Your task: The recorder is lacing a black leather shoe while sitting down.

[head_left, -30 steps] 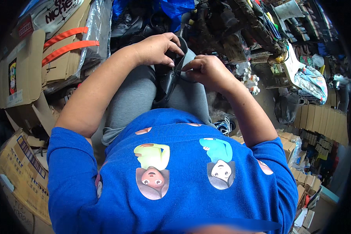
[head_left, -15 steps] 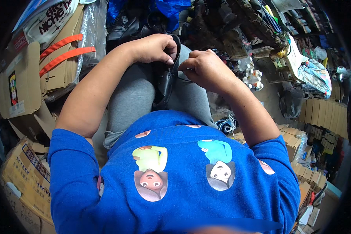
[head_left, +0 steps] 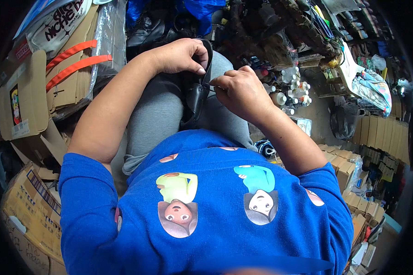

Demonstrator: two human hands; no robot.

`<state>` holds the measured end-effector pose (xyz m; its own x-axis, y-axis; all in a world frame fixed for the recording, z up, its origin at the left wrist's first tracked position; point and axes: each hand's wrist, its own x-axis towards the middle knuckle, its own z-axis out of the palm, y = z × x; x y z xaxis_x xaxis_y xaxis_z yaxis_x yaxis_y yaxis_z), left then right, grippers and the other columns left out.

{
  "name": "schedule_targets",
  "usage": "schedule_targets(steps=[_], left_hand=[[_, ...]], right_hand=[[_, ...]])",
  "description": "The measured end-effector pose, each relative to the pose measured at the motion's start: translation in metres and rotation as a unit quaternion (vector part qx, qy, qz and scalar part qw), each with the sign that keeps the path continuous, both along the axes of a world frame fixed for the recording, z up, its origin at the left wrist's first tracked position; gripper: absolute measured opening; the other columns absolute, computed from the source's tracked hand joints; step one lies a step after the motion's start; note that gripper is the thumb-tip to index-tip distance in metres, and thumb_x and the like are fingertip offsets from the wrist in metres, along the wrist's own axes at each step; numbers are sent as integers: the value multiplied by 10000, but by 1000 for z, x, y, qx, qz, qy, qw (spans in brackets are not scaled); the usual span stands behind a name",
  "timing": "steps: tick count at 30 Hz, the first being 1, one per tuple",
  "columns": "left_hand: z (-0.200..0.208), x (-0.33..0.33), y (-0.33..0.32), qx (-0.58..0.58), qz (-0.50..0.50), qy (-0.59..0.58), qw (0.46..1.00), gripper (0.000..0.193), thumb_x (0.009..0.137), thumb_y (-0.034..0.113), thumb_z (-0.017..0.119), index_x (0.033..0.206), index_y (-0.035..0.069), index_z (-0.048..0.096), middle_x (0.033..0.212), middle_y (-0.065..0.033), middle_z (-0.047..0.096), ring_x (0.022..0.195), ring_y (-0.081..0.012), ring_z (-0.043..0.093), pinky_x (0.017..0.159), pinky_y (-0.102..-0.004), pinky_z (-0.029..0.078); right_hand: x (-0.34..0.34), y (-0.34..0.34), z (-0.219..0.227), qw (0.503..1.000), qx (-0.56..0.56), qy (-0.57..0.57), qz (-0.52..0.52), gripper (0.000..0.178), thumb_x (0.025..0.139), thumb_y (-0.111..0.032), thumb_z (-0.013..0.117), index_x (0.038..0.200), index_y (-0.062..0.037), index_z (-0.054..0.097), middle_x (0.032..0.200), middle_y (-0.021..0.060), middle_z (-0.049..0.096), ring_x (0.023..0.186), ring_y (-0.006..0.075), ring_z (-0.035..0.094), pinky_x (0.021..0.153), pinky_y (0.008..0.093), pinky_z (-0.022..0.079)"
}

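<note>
Between my knees is a black leather shoe (head_left: 194,101), its glossy surface toward me and its opening at the far end. My left hand (head_left: 183,56) is closed on the shoe's far edge, with the thumb pressed against the leather. Just right of the shoe, my right hand (head_left: 243,90) is pinched, with thumb and index finger together at the leather's edge. What those fingertips hold is too small and dark to make out. My left hand and the shoe's own edge hide part of its inside.
Other dark shoes (head_left: 147,31) lie beyond my knees near a blue plastic bag (head_left: 204,13). Flattened cardboard boxes (head_left: 25,98) with orange straps stand at left. On the right are several small white-capped bottles (head_left: 299,91), a dark plastic bag (head_left: 344,120) and rows of cardboard boxes (head_left: 382,136).
My right hand has turned and shifted slightly down and to the right, its fingertips still at the shoe's edge. My left hand keeps its hold in nearly the same place.
</note>
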<state>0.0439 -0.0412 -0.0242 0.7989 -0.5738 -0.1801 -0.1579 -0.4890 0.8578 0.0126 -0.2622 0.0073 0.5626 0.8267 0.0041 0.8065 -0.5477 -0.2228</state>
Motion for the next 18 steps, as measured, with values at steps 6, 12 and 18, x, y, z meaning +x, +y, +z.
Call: schedule_targets(steps=[6, 12, 18], left_hand=[[2, 3, -3, 22, -8, 6, 1000, 168, 720, 106, 734, 844, 42, 641, 905, -45, 523, 913, -188, 538, 818, -301, 448], [-8, 2, 5, 9, -27, -37, 999, 429, 618, 35, 775, 1032, 99, 679, 1155, -63, 488, 1109, -228, 499, 973, -325, 419], [-10, -2, 4, 15, -4, -49, 999, 443, 593, 35, 782, 1020, 99, 684, 1167, -60, 493, 1134, -237, 484, 991, -332, 410]], right_hand=[[9, -4, -9, 997, 66, 35, -3, 142, 797, -160, 607, 891, -153, 713, 747, 60, 622, 732, 248, 626, 718, 393, 432], [32, -15, -16, 949, 108, 294, -46, 272, 797, -37, 655, 1024, -169, 727, 856, 72, 568, 763, 187, 590, 732, 297, 493], [45, -17, -33, 912, 124, 386, -56, 262, 814, -17, 649, 1030, -143, 728, 829, -7, 514, 795, 103, 541, 724, 251, 450]])
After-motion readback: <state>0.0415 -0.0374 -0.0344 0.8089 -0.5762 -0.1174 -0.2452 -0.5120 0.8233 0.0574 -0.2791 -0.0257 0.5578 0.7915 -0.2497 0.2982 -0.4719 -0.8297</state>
